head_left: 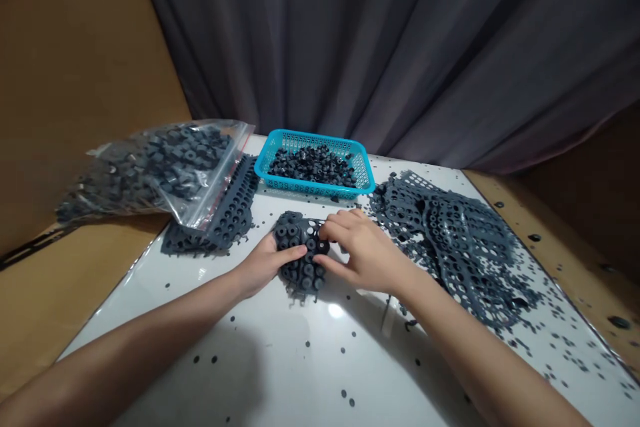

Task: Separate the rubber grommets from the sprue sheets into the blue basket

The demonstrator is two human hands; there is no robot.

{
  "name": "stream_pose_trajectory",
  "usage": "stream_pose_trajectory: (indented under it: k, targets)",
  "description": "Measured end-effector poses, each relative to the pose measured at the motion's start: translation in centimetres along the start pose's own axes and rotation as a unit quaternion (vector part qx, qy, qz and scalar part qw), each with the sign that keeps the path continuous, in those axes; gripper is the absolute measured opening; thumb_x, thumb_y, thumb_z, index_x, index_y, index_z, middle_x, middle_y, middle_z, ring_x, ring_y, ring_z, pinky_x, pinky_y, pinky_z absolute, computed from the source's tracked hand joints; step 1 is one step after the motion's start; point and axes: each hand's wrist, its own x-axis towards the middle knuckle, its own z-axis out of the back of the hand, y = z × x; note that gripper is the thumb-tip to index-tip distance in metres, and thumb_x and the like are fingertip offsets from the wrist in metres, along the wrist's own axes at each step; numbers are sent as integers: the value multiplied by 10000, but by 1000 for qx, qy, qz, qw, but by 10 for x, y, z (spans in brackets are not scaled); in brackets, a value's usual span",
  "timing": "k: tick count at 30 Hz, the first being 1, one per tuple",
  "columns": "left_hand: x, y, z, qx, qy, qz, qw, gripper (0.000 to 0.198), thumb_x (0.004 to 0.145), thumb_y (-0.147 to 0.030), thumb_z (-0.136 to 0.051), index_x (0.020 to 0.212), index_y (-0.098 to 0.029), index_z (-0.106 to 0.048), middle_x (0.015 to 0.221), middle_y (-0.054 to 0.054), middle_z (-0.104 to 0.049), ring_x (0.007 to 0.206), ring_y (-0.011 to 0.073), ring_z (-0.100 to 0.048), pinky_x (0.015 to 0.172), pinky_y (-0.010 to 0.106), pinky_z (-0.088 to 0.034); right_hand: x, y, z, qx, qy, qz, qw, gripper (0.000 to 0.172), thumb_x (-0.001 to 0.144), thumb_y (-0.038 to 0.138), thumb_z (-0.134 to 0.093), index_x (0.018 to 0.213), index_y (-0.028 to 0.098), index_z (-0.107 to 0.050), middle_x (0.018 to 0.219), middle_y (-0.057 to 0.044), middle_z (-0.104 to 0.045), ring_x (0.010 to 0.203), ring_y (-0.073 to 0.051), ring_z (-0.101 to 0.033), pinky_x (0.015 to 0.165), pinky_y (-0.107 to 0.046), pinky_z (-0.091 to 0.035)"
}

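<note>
Workpiece: a dark grey, rubber-like perforated sheet (303,273) studded with raised rings is positioned directly in front of the turquoise, rectangular plastic mesh basket (371,181), on the near side of the white, smooth-topped table (280,380).

Hand state: the left hand (263,263) holds the sheet by its left edge, thumb flat on the ringed face; its fingers are hidden behind. The right hand (363,247) is narrowed into a pinch, thumb and forefinger closed about a ring at the sheet's right edge. Whether that ring is loose or still attached cannot be told.

The step in hand appears to be detaching rings from the sheet. For a clean result, the left thumb should bear close to the ring being worked, so that the web does not flex or tear. The right hand should grip the ring body rather than the thin web, then push or twist with short, even force. Working row by row from the open edge is advisable.

Small black pieces (315,165) lie inside the basket. Grey, torn-looking perforated webs (465,227) and scattered scraps lie to its right; these should be kept out of it. A clear plastic zip bag (175,160) of grey pieces lies to its left.
</note>
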Motion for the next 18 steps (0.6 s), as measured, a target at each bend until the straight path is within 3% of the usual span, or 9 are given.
stream_pose_trajectory:
  k: [5, 11, 14, 18]
  targets:
    - [-1, 2, 1, 52, 27, -16, 998, 356, 683, -281, -721, 989, -138, -609, 978, 91, -677, 878, 203, -603, 815, 337, -456, -6, -1, -13, 50, 63, -69, 994, 229, 795, 361, -562, 705, 182, -451, 662, -6, -498, 592, -133, -420, 612, -283, -283]
    - [-1, 2, 3, 162, 14, -53, 985, 316, 697, -329, -699, 938, -138, -626, 917, 64, -676, 864, 202, -588, 799, 306, -450, -8, -16, -26, 219, 100, -65, 968, 323, 842, 311, -506, 583, 178, -364, 554, 44, -365, 537, -93, -333, 547, -249, -238]
    - [-2, 1, 0, 128, 22, -33, 991, 284, 689, -343, -705, 880, -146, -629, 829, 37, -668, 793, 179, -586, 760, 286, -447, -10, -21, -41, 429, 113, -103, 890, 365, 843, 372, -505, 567, 176, -369, 539, 56, -311, 512, -83, -291, 507, -238, -221]
    - [-4, -5, -7, -2, 32, 29, 999, 355, 629, -357, -754, 875, -141, -615, 797, 44, -663, 731, 169, -595, 706, 281, -443, -8, -11, -60, 674, 14, -144, 725, 352, 760, 427, -588, 582, 182, -407, 496, 64, -297, 470, -83, -252, 479, -243, -179]
